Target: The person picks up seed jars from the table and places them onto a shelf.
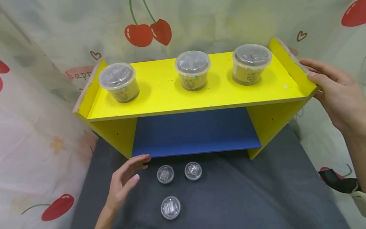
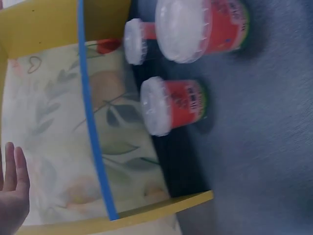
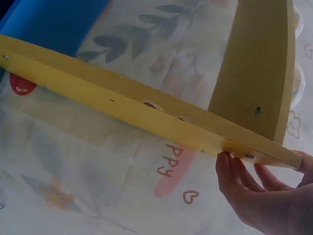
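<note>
My right hand (image 1: 340, 87) grips the upper right end of a yellow shelf (image 1: 160, 76) with a blue lower board (image 1: 194, 133). In the right wrist view, fingertips (image 3: 225, 161) press the outer side of its panel. My left hand (image 1: 121, 183) hovers at the shelf's lower front left, fingers apart and holding nothing. Just right of it stand small lidded cups: two in front of the blue board (image 1: 165, 174) (image 1: 193, 171) and one nearer (image 1: 170, 208). The left wrist view shows their red sides, as on one cup (image 2: 183, 104).
Three larger clear lidded tubs stand on the yellow top: left (image 1: 123, 90), middle (image 1: 193, 79) and right (image 1: 248, 71). Dark cloth (image 1: 243, 190) covers the table. A cherry-print curtain (image 1: 214, 22) hangs behind and at the sides.
</note>
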`<state>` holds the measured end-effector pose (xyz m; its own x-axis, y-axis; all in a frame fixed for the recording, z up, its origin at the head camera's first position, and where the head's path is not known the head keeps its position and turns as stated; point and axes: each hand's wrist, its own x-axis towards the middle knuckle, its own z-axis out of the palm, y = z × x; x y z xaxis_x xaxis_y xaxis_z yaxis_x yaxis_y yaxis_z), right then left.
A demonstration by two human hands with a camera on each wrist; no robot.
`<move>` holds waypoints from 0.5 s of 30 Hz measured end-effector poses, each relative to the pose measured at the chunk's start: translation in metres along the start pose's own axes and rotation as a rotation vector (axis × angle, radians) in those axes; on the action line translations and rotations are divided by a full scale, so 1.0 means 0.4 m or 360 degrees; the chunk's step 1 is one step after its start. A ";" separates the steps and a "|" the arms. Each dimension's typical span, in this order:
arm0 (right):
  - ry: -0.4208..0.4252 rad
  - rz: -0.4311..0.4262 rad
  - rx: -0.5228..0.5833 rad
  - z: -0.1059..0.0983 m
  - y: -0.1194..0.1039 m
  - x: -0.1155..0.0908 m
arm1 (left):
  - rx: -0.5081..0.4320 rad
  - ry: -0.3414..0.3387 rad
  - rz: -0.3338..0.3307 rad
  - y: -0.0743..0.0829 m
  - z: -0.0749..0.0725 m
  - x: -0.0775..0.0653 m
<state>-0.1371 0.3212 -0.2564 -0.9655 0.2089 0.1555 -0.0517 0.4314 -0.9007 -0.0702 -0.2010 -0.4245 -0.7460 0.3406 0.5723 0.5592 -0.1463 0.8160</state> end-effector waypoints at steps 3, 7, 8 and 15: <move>-0.0012 0.0013 0.0018 0.002 0.000 0.000 | 0.0016 -0.0028 -0.0024 -0.015 0.005 -0.018; -0.0045 0.0044 0.0092 0.001 0.001 0.002 | 0.0039 -0.0074 -0.0078 -0.037 0.014 -0.043; -0.0054 0.0050 0.0123 0.000 0.002 0.002 | 0.0046 -0.0086 -0.0097 -0.043 0.017 -0.050; -0.0098 0.0068 0.0370 -0.004 0.010 0.002 | 0.0107 -0.0144 -0.0153 -0.086 0.036 -0.097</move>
<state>-0.1375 0.3243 -0.2592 -0.9815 0.1654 0.0965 -0.0609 0.2080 -0.9762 -0.0552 -0.1958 -0.4759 -0.7632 0.4329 0.4796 0.5119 -0.0476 0.8577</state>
